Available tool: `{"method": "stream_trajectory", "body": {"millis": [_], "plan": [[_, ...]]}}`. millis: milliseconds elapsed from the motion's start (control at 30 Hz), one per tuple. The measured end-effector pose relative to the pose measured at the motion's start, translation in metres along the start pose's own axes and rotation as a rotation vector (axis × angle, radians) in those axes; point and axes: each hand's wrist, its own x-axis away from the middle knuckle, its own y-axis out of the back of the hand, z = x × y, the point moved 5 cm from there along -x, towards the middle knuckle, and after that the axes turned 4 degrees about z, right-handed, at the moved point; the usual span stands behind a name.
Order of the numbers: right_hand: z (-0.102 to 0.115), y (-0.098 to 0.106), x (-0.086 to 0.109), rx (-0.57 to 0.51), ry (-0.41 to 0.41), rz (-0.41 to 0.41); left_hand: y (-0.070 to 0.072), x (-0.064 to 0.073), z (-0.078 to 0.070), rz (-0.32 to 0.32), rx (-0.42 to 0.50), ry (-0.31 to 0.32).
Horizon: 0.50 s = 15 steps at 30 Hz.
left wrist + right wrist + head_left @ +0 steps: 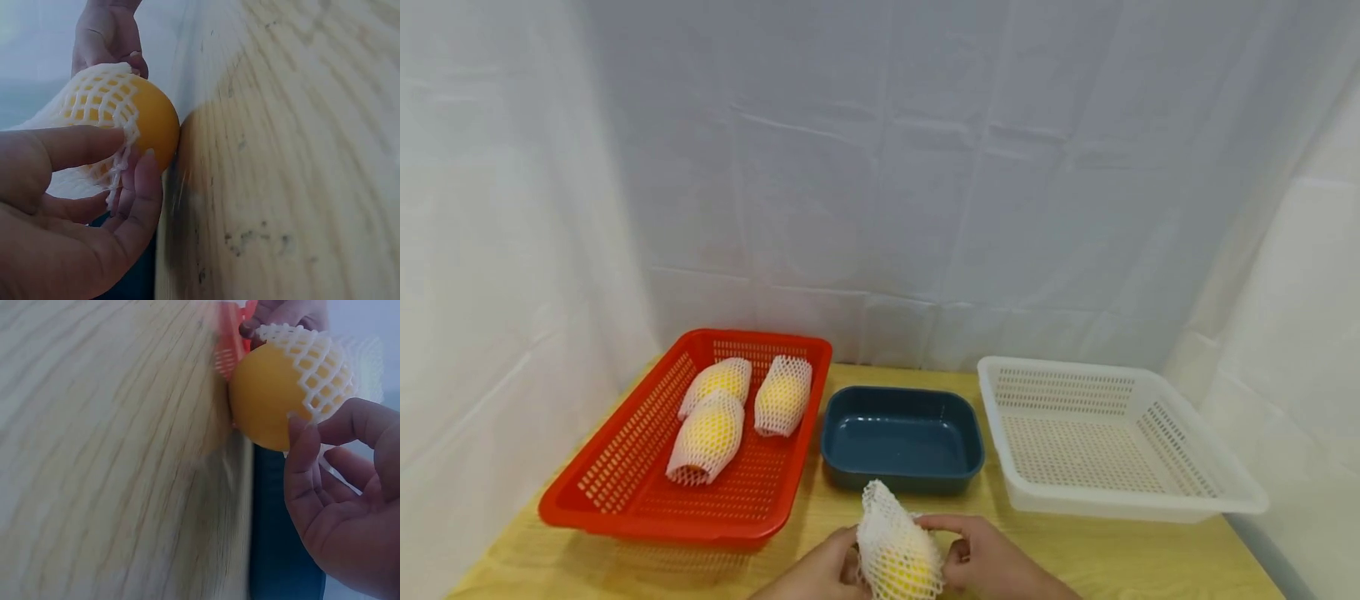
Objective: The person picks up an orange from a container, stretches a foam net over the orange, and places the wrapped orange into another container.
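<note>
A smooth yellow fruit (265,394) sits partly inside a white foam net (886,525) at the table's front, its bare end against or close to the wood. My left hand (829,568) pinches the net's edge between thumb and fingers on the left side. On the opposite side my right hand (988,558) pinches the same edge, its fingertips touching the fruit. In the head view the net's loose end points up and away. The left wrist view shows the uncovered part of the fruit (157,119) beyond the net's rim.
Three netted yellow fruits (711,429) lie in a red basket (655,527) on the left. A dark blue tub (902,450) stands in the middle, just beyond my hands. To the right is a white basket (1120,500). White sheets (925,167) enclose the wooden table (1075,550).
</note>
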Motion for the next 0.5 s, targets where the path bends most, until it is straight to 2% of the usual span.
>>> {"method": "stream_trajectory", "body": {"millis": [133,233,300,367,467,500], "plan": [[-0.008,-0.004,-0.001,0.068,0.032,-0.005,0.002,-0.005,0.002,0.014,-0.085,-0.003],[-0.014,-0.009,-0.003,0.023,0.02,-0.001,0.003,-0.006,0.004,-0.007,-0.111,0.024],[-0.017,-0.011,-0.005,-0.043,-0.007,-0.007,0.001,-0.004,0.007,0.005,-0.03,0.045],[-0.018,-0.012,-0.006,-0.091,-0.026,-0.015,-0.001,-0.002,0.009,-0.014,0.024,0.086],[-0.018,-0.011,-0.008,-0.128,-0.022,-0.018,-0.001,0.001,0.011,-0.069,0.03,0.165],[-0.018,-0.011,-0.008,-0.125,-0.018,-0.022,0.0,0.002,0.011,-0.093,-0.018,0.183]]}}
